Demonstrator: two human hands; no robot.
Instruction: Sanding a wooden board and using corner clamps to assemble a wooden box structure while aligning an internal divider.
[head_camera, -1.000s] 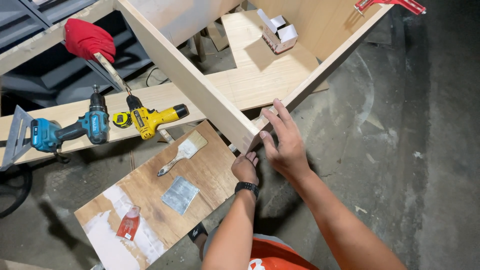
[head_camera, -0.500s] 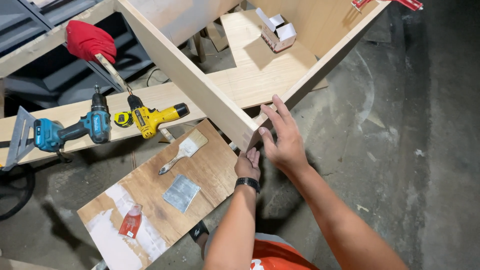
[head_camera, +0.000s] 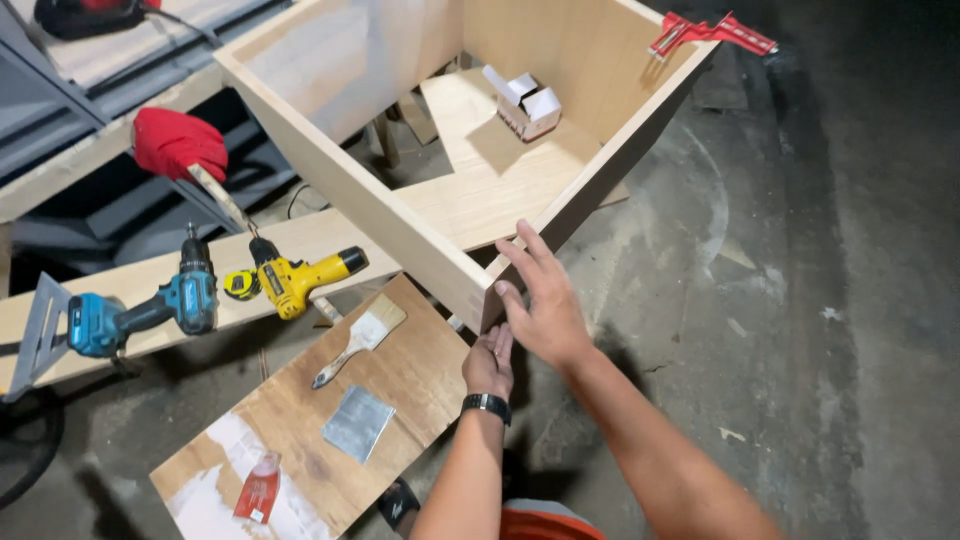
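Head view, left to right. At left, a teal cordless drill (head_camera: 150, 310) and a yellow cordless drill (head_camera: 300, 278) lay on a long wooden plank (head_camera: 330, 232), with a yellow tape measure (head_camera: 240, 285) between them and a red cloth (head_camera: 178, 142) above. At lower centre, a plywood offcut (head_camera: 420, 370) on the concrete floor (head_camera: 800, 300) carried a paintbrush (head_camera: 362, 338), a grey sandpaper sheet (head_camera: 357, 423) and a red sachet (head_camera: 260, 488). The open plywood cabinet box (head_camera: 350, 180) filled the upper centre; its near corner met both hands. The left hand (head_camera: 490, 362), wearing a black wristband, was flat under that corner. The right hand (head_camera: 545, 300) was spread, fingers open, against the corner's right face. A small white carton (head_camera: 528, 105) sat inside; a red clamp (head_camera: 712, 33) gripped the upper-right corner.
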